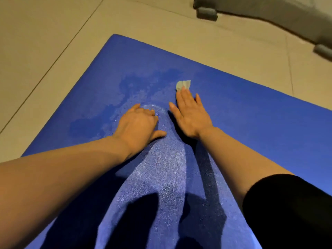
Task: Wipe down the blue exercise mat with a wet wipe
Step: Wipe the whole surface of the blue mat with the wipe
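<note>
Dim warm light; arm shadows, sheen on mat (pixel 251 114); soft.

One blue exercise mat (pixel 251 114), one wet wipe (pixel 183 85), two bare hands, the left hand (pixel 138 123) and the right hand (pixel 192 114), one black sleeve (pixel 287 209), two grey furniture feet (pixel 206 13).

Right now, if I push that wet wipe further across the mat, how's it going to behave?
The wet wipe looks crumpled and limp under the right hand fingertips, so it will probably bunch rather than slide flat. The blue mat has a grainy texture, likely adding drag. Damp patches nearby suggest it leaves moisture behind.
</note>
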